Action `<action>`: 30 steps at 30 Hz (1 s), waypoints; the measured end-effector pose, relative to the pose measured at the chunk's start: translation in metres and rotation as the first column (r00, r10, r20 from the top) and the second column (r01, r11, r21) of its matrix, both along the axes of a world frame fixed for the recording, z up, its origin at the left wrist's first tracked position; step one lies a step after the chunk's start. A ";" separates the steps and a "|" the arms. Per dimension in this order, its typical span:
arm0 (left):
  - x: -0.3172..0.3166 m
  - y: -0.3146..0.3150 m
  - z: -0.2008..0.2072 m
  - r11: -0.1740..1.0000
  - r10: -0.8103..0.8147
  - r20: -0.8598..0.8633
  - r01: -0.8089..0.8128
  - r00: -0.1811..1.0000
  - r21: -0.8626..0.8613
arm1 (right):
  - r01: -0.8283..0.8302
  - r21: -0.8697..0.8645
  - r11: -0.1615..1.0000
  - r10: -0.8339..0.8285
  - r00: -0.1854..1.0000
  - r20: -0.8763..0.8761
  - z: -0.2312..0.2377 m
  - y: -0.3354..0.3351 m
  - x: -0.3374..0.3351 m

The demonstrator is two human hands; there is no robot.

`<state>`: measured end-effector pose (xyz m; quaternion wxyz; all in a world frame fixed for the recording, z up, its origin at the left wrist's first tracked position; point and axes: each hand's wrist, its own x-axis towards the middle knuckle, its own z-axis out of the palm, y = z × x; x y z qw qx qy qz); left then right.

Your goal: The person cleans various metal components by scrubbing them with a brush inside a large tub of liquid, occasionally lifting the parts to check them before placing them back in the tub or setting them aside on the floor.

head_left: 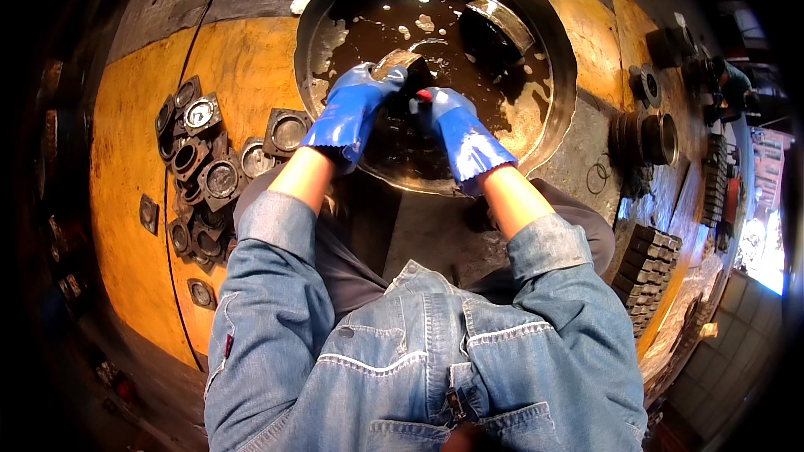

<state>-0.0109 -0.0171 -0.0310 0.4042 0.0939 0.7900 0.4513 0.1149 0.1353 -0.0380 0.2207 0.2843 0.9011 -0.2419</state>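
Note:
Both my hands wear blue rubber gloves and are over a wide round basin [563,109] of dark, foamy liquid. My left hand [358,94] is closed on the edge of a dark, wet metal part [400,60], tilted above the liquid. Close beside it, my right hand [448,109] has its fingers bent round something small with a red end [425,95]; the rest of that thing is hidden. A thick metal ring [502,23] leans in the liquid at the basin's far right.
Several square metal flanges [222,177] with round openings lie heaped on the yellow boards to the left. On the right are metal cylinders [660,139], thin rings [597,177] and stacked dark blocks [647,272]. My knees flank the basin's near rim.

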 end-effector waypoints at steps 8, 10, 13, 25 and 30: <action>0.004 0.010 0.008 0.979 -0.075 -0.154 0.043 0.985 -0.199 | 0.245 -0.910 0.336 -0.565 0.825 0.013 0.010 0.038 0.028; 0.003 0.003 0.005 0.980 -0.063 -0.158 0.032 0.985 -0.194 | 0.302 -0.929 0.213 -0.639 0.762 0.102 0.030 0.034 0.016; 0.006 -0.001 0.012 0.983 -0.030 -0.101 0.011 0.994 -0.182 | -0.024 -0.997 0.076 -0.572 0.818 -0.063 0.030 0.025 0.031; 0.002 0.004 0.018 0.983 -0.047 -0.057 0.036 0.997 -0.179 | -0.073 0.141 0.987 0.088 0.991 -0.104 0.000 -0.005 -0.002; 0.004 -0.001 0.022 0.976 -0.036 -0.121 0.009 0.992 -0.220 | -0.117 0.286 0.951 0.252 0.830 -0.498 0.013 -0.005 0.017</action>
